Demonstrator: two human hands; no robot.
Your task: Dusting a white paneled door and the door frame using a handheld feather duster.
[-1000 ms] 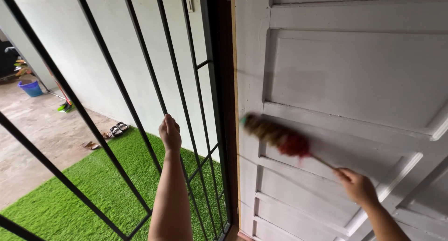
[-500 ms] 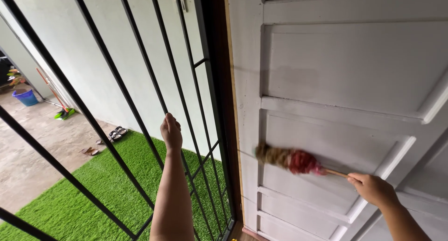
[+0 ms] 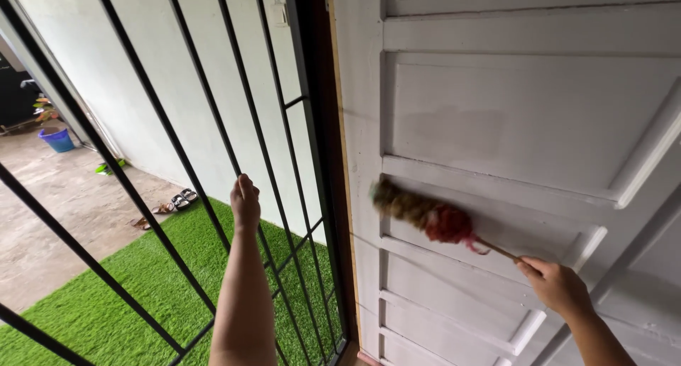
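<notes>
Right hand point(image 3: 559, 286) low on the right, fingers pinched tight round the thin wooden stick of a feather duster point(image 3: 424, 211). Brown-and-red head blurred mid-stroke, pressed against the white panelled door point(image 3: 525, 125), right on the ledge between two panels near the hinge edge. Left hand point(image 3: 245, 201) up and wrapped closed around one black bar of the metal gate point(image 3: 177, 125), bracing.

Best done, by the look of it, with light strokes along each raised moulding, tips dragged into the grooves where dust would settle, wrist loose, working downward panel by panel.

Beyond the bars: green artificial turf point(image 3: 135, 281), sandals point(image 3: 181, 198) at its far edge, bare concrete, a blue bucket point(image 3: 59, 140) far back. In the way: only the dark door frame close beside the stroke.
</notes>
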